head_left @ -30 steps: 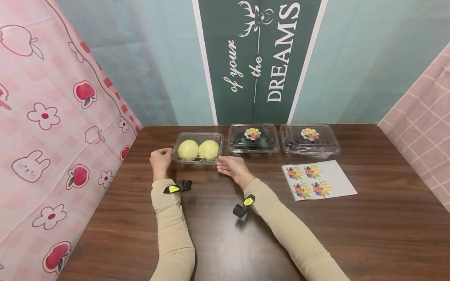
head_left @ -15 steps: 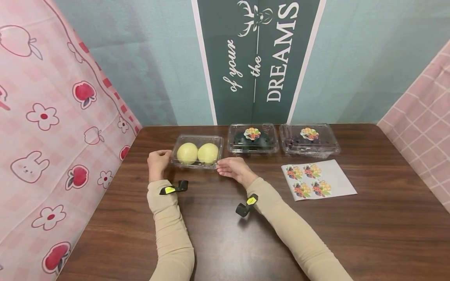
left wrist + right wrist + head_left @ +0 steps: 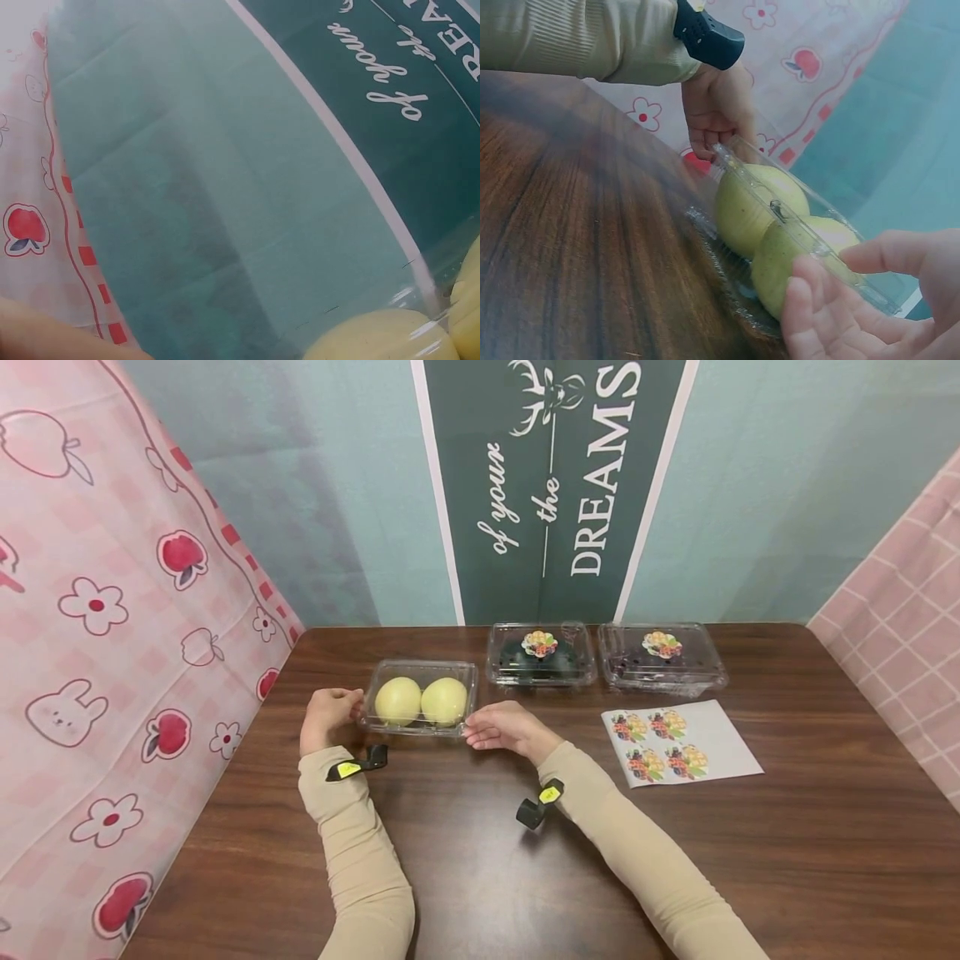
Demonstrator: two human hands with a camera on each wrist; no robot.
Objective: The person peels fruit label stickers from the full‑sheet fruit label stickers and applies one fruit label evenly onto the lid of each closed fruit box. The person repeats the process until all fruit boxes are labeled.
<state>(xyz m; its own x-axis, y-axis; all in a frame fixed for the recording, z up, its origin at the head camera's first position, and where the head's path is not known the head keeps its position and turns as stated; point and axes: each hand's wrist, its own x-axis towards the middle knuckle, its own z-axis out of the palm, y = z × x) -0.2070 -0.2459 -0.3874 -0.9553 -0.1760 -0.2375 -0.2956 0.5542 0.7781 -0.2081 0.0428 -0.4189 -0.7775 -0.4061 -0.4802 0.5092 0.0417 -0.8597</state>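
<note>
A clear plastic clamshell box [image 3: 423,667] holds two round yellow-green fruits, which look like pears [image 3: 397,702]. My left hand [image 3: 328,717] pinches the left end of the box, fingers curled at its corner. At the right front corner, my right hand [image 3: 512,728] grips the rim between thumb and fingers. Seen from the right wrist, the speckled fruit [image 3: 759,214] lies under the lid, with my right hand [image 3: 862,304] near and my left hand [image 3: 716,105] beyond. The left wrist view catches only the top of one fruit [image 3: 382,337].
Two more lidded clear boxes stand along the table's back edge: one with dark green contents [image 3: 542,668], one with dark purple contents [image 3: 660,668]. Each bears a fruit sticker on its lid. In front of them lies a white sticker sheet [image 3: 723,739]. Fabric curtains [image 3: 300,510] hang behind.
Both hands have drawn the box of fruit toward the person, away from the back edge. It stands a little nearer than the two stickered boxes, which have not moved.
</note>
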